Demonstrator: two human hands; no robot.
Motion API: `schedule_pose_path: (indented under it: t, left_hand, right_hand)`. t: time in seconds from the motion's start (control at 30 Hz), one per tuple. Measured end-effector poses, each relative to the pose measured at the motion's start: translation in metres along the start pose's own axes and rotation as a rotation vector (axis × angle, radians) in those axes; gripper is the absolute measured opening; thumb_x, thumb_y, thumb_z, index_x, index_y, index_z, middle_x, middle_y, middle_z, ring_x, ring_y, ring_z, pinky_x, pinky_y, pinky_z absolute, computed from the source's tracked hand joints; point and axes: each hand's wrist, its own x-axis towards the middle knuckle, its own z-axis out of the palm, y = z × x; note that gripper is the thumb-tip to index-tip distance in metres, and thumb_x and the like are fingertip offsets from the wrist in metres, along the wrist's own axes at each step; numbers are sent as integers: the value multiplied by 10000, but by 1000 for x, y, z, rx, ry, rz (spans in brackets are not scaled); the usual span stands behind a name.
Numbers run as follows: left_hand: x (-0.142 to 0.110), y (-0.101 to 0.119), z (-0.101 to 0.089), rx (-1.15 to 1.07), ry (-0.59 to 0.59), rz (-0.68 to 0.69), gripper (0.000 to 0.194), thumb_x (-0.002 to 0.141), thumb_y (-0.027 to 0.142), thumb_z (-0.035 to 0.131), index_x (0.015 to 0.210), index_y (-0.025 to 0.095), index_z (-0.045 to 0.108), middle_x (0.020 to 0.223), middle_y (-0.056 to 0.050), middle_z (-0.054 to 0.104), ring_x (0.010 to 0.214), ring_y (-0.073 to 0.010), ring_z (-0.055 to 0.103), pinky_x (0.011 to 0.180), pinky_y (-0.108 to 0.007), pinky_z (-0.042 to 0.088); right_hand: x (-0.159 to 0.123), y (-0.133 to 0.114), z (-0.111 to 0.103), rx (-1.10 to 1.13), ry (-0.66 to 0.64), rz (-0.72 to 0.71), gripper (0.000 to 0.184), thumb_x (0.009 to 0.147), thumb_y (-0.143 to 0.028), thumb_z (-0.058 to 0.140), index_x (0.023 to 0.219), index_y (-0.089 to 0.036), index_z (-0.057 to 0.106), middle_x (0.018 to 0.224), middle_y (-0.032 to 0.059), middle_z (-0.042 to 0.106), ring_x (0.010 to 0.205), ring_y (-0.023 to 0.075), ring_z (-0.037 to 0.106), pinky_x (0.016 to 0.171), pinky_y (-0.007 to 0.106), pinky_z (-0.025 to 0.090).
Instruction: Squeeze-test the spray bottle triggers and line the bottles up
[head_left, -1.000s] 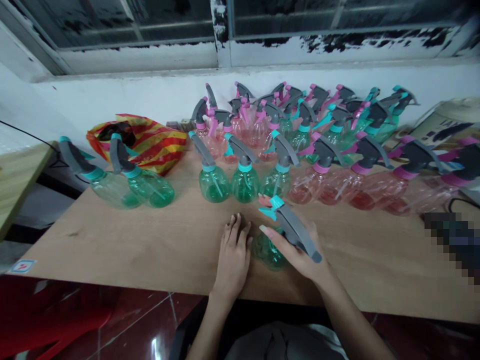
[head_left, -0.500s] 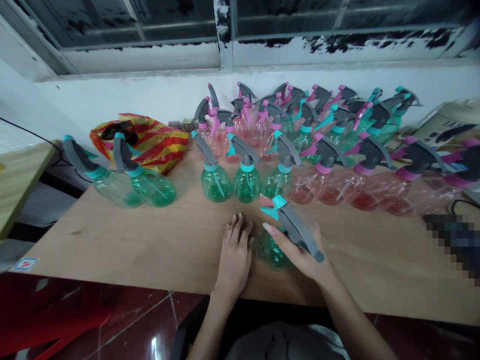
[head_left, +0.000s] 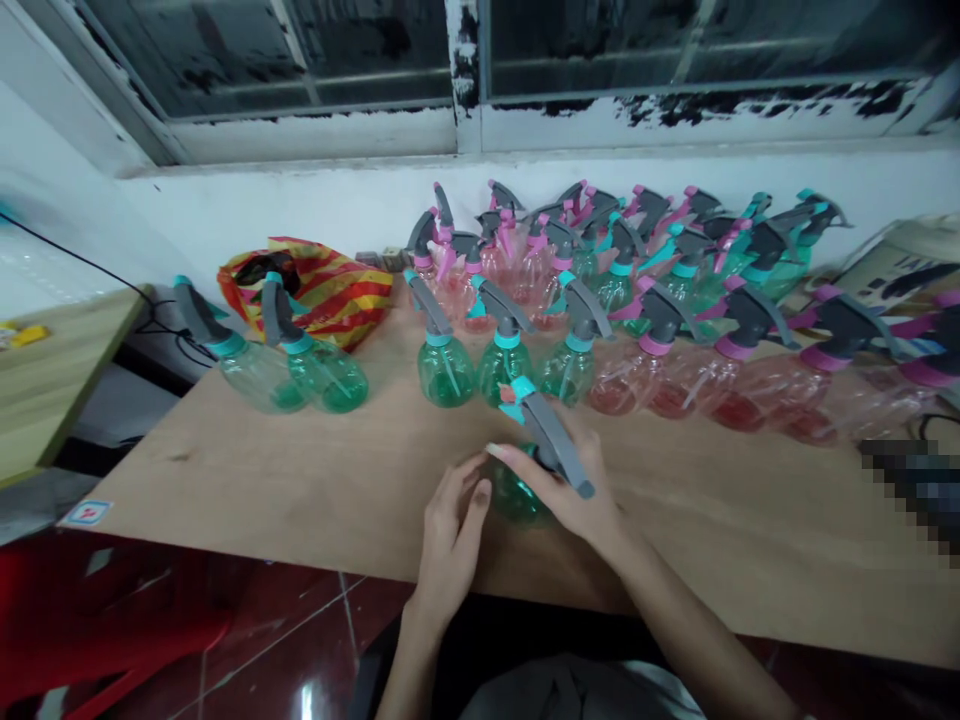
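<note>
A green spray bottle (head_left: 517,490) with a grey and teal trigger head (head_left: 544,435) stands near the front edge of the wooden table (head_left: 300,480). My right hand (head_left: 574,485) is wrapped round the bottle's neck under the trigger head. My left hand (head_left: 450,525) sits just left of the bottle, fingers curled loosely beside its body, holding nothing that I can see.
Three green bottles (head_left: 499,360) stand in a row behind my hands, with pink bottles (head_left: 675,375) to their right and several more behind. Two green bottles (head_left: 300,365) stand at the left by a red and yellow striped bag (head_left: 330,290). A blurred dark object (head_left: 911,490) lies at the right.
My right hand has shifted the green bottle leftward and a little farther in. My left hand has lifted off the table and curled toward the bottle. The view has shifted slightly.
</note>
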Motion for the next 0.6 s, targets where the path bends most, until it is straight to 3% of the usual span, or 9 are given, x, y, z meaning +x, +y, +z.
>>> schedule_pose_path:
  t: [0.1,0.2,0.37,0.5,0.6]
  left_hand:
    - [-6,3,-22,-85,-23,-57,377,972,356,511,1332,256,462,1305,-88,608,1212,-247,589,1021,-439,465]
    - [-6,-2,-39,82,25,-102,563,856,444,664,1332,246,438,1320,-107,573,1260,-308,530,1035,-512,429]
    - [3,-22,-55,307,199,-77,550,846,456,652,1281,198,436,1190,-131,607,1112,-344,604,875,-524,519]
    - [13,-34,-74,387,244,-7,536,873,392,630,1332,217,417,1243,-129,574,1160,-322,579,922,-508,502]
    - [25,-44,-89,429,272,18,535,880,370,634,1354,241,421,1260,-115,542,1183,-296,564,947,-476,497]
  right_hand:
    - [12,-4,30,18,0,-57,390,826,-468,675,1106,-204,616,1041,91,707,966,229,689,837,387,561]
    - [26,-9,61,17,-22,-145,420,821,-532,659,1064,-192,612,998,91,716,962,228,685,831,379,556]
    - [40,-20,101,54,-80,-101,546,774,-550,704,1147,-166,597,1061,109,717,1011,241,676,881,373,544]
    - [37,-21,109,44,-143,-95,598,800,-538,675,1246,-159,552,1219,151,668,1160,274,617,965,418,510]
    - [29,-16,98,-30,-174,-45,608,802,-486,694,1280,-149,530,1285,171,634,1209,281,589,1012,443,479]
